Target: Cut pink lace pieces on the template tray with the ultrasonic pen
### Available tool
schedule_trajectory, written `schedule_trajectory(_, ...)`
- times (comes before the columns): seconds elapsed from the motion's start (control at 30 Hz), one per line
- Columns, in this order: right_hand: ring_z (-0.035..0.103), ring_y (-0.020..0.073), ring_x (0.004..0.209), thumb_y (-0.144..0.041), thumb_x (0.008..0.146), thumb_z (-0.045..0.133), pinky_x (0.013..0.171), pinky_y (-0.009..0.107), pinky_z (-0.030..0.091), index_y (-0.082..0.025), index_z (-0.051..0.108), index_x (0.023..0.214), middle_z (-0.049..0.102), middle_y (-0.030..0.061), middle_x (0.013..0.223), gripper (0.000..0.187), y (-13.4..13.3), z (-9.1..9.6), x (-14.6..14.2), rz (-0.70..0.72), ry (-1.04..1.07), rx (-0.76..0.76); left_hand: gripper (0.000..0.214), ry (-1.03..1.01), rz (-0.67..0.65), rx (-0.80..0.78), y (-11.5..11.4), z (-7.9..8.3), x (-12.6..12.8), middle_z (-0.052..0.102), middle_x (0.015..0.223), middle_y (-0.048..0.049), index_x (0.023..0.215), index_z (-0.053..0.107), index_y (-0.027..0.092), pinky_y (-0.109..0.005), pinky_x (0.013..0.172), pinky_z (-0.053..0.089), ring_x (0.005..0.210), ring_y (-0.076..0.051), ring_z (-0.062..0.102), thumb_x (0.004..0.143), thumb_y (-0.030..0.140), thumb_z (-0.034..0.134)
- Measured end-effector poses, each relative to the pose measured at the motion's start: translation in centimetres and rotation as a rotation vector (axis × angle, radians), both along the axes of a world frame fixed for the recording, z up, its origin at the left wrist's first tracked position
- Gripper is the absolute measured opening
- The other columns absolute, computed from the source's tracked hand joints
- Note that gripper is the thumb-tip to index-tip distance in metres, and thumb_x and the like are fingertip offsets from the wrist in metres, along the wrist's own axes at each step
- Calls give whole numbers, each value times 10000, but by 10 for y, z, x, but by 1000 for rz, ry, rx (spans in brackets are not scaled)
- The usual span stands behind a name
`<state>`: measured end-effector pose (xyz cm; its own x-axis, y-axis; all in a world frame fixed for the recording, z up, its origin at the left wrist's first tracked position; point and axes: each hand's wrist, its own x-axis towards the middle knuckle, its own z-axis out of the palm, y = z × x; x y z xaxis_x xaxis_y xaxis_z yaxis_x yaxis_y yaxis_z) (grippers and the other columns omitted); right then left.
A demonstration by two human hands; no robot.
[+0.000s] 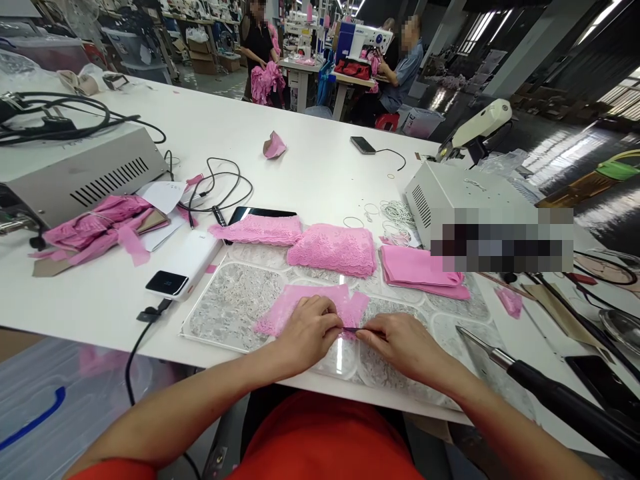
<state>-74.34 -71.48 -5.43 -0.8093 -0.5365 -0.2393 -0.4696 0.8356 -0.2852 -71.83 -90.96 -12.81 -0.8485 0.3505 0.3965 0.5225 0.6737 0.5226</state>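
Note:
My left hand and my right hand meet over a grey stone-patterned board. Between their fingertips runs a thin dark strip, pinched at both ends; its kind is too small to make out. Beneath my left hand lies a flat pink lace piece, partly covered by the fingers. A narrower pink piece is just beyond the fingertips. Folded stacks of pink lace and smooth pink fabric rest along the board's far side.
A black-handled tool with a pointed metal tip reaches in from the right. Grey metal boxes stand left and right. A white power bank, cables, a phone and rubber bands lie around. People work at sewing machines behind.

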Motion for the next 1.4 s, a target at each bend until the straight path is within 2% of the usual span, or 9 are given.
schedule_trajectory(0.2,625,176,666,-355,926,466,578,283,303,-217,701,692,720,36,738,359,-2,0,0,-17,-10,5,78,11,1,10,-1,0,1,642,881,-39,792,708,193,-327,738,394,846,-182,576,850,189,656)
schedule_trajectory(0.43,558,146,571,-341,921,469,553,280,286,-206,613,575,672,20,630,398,-2,2,0,-19,-37,-17,126,19,-7,-6,-2,1,2,634,883,-46,789,712,199,-320,755,409,845,-175,565,872,194,618)
schedule_trajectory(0.6,586,156,611,-335,916,475,568,278,299,-204,631,597,694,26,672,379,-4,1,0,-22,-43,-18,112,29,-7,-3,-1,1,2,634,879,-42,783,706,197,-319,747,397,842,-177,565,865,187,630)
schedule_trajectory(1.0,559,145,582,-341,923,459,560,279,270,-210,638,596,686,21,657,395,-3,0,1,-18,-35,-14,148,46,0,-12,-2,1,2,634,878,-41,771,698,189,-317,725,379,823,-173,560,885,189,603)
schedule_trajectory(1.2,613,165,666,-345,923,480,593,280,294,-219,706,714,723,23,751,333,-3,-3,2,-25,-27,3,169,43,-5,-8,-2,2,3,633,867,-41,759,695,183,-319,723,373,825,-174,563,892,185,591)
schedule_trajectory(1.4,625,170,681,-364,927,480,603,275,310,-202,701,710,715,36,747,349,1,-9,3,-10,10,-5,177,35,-3,-7,-1,3,3,633,872,-39,753,691,180,-315,732,379,833,-171,566,894,183,583)
